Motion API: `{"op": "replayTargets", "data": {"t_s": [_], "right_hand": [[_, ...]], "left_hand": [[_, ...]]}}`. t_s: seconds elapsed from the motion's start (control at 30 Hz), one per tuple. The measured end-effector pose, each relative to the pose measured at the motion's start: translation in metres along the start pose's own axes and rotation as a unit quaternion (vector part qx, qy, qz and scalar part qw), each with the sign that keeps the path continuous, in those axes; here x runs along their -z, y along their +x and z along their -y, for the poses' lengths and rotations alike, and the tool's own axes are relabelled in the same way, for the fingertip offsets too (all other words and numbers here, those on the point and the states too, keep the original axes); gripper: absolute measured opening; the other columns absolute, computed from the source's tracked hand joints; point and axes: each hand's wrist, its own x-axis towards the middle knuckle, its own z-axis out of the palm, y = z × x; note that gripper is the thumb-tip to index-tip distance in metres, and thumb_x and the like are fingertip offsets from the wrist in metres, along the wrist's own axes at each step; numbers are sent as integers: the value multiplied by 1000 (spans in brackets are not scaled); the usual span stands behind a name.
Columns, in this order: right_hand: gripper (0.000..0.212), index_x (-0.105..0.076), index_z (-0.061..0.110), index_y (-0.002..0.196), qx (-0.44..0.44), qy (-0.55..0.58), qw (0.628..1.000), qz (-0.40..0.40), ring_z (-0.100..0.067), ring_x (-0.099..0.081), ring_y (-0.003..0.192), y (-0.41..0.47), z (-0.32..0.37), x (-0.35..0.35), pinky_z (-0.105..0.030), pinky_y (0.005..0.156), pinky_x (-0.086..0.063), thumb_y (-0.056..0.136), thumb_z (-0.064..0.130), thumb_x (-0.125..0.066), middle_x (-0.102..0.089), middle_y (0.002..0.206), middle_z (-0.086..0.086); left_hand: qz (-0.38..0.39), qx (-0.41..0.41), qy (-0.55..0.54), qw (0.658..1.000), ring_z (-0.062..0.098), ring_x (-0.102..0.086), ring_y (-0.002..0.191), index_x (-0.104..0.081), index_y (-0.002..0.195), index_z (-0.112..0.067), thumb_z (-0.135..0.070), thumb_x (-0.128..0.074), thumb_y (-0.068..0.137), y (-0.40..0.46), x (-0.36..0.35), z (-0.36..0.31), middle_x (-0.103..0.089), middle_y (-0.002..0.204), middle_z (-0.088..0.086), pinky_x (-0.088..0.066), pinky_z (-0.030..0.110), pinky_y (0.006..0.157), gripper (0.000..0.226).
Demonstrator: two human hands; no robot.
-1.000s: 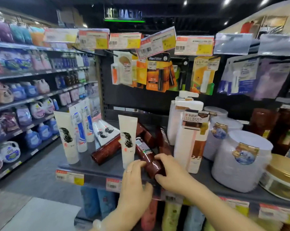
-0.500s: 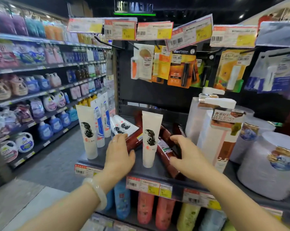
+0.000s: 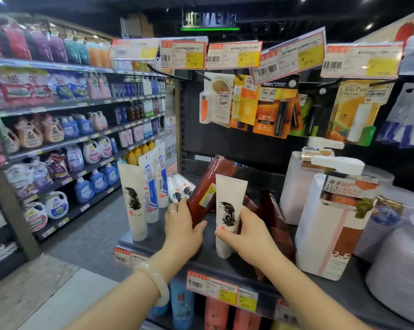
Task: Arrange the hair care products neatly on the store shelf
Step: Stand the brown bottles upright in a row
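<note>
My left hand [image 3: 183, 231] grips the lower end of a dark red tube [image 3: 207, 189] and holds it raised and tilted above the dark shelf [image 3: 153, 244]. My right hand [image 3: 246, 236] grips a white tube with a black hair print [image 3: 228, 210], which stands upright near the shelf's front. More dark red tubes [image 3: 276, 217] lie flat behind my right hand. Another white tube [image 3: 134, 201] stands at the shelf's left corner, with blue-striped white tubes [image 3: 153, 184] behind it. A few white tubes [image 3: 179, 189] lie flat behind my left hand.
Large white pump bottles [image 3: 332, 225] and pale lilac tubs [image 3: 396, 265] fill the shelf's right side. Lip balm cards [image 3: 272, 108] hang on pegs above, under price tags [image 3: 232, 54]. A long aisle of detergent shelves [image 3: 58, 144] runs on the left. Bottles [image 3: 215, 313] stand on the lower shelf.
My left hand has taken hold of a dark red tube and lifted it upright. My right hand moved from the lying red tubes onto the standing white tube.
</note>
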Motion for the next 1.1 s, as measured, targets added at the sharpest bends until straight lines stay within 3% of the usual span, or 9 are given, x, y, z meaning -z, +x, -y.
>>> {"op": "replayTargets", "data": {"t_s": [0.1,0.37,0.53,0.7,0.83,0.93,1.1], "right_hand": [[37,-53,22,110,0,-2,1000,-5,-2,-58,93,0,-2,3,-15,74,-46,78,19,-71,-62,103,9],[39,-48,26,111,-2,-5,1000,7,-3,-57,98,-2,-4,3,-14,74,-46,79,23,-71,-59,102,14],[45,-46,26,115,-7,0,1000,14,0,-58,94,-5,-2,6,-20,79,-52,78,23,-71,-59,101,15],[52,-41,35,119,11,-33,999,18,11,-48,97,-19,-2,21,-8,78,-43,78,23,-72,-47,105,31],[48,-44,35,121,26,-105,994,0,2,-45,113,-31,-15,35,-19,100,-38,80,28,-68,-49,123,20],[41,-45,33,121,29,-119,992,-22,2,-43,110,-32,-23,43,-17,100,-36,85,23,-63,-49,127,15],[42,-44,28,127,12,-123,992,-37,-1,-44,114,-30,-24,45,-21,102,-36,88,24,-59,-48,131,11]], "left_hand": [[-4,11,-105,994,24,-36,124,-30,135,-16,-23,-66,80,-2,0,-3,-36,132,9,-33,36,105,66],[20,32,-208,977,11,-40,111,-27,129,-16,-19,-69,78,-4,0,-6,-41,129,3,-35,26,93,66],[48,41,-215,975,14,-47,110,-24,126,-15,-17,-70,78,-3,2,-14,-45,117,-3,-39,28,93,66],[85,59,-217,971,23,-47,123,-20,125,-19,-15,-70,78,2,-3,-23,-48,130,4,-39,39,103,68],[79,58,-194,976,21,-48,120,-19,129,-15,-18,-70,78,3,-5,-28,-48,131,6,-37,39,102,71],[73,57,-188,978,17,-49,109,-20,129,-13,-18,-70,78,3,-5,-30,-50,127,7,-38,35,98,72],[89,58,-176,979,24,-49,118,-20,132,-15,-15,-74,73,3,-6,-20,-50,130,8,-38,36,100,80]]}}
